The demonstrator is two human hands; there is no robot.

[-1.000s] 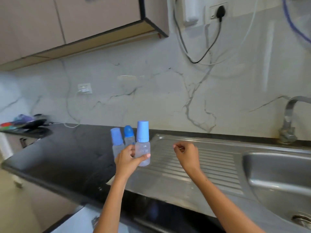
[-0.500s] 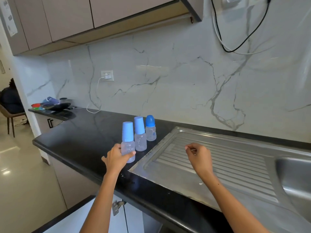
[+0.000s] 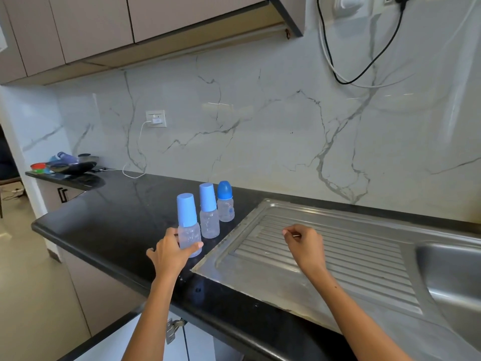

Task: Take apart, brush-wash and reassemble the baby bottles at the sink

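Nearest baby bottle (image 3: 189, 237): clear body, light blue cap. Middle bottle (image 3: 209, 222): clear, light blue cap. Far bottle (image 3: 225, 208): clear with blue print, darker blue domed cap. Countertop (image 3: 109, 217): glossy black, faintly speckled. Backsplash (image 3: 260, 142): white marble, grey veining. Drainboard (image 3: 338, 256): ribbed silver steel. Upper cabinets (image 3: 91, 24): taupe.

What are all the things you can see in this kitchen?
Baby bottles: three, clear with blue caps, in a row on the counter beside the drainboard.
Counter: one, black, under the bottles.
Drainboard: one, steel, ridged, right of the bottles.
Sink: one, steel, far right.
Dishes: a small pile, mixed colours, far left on the counter.
Cupboards: beige, up on the wall.
Cable: one, white, from the wall socket.
Left hand: grips the nearest bottle.
Right hand: fingers curled, above the drainboard.
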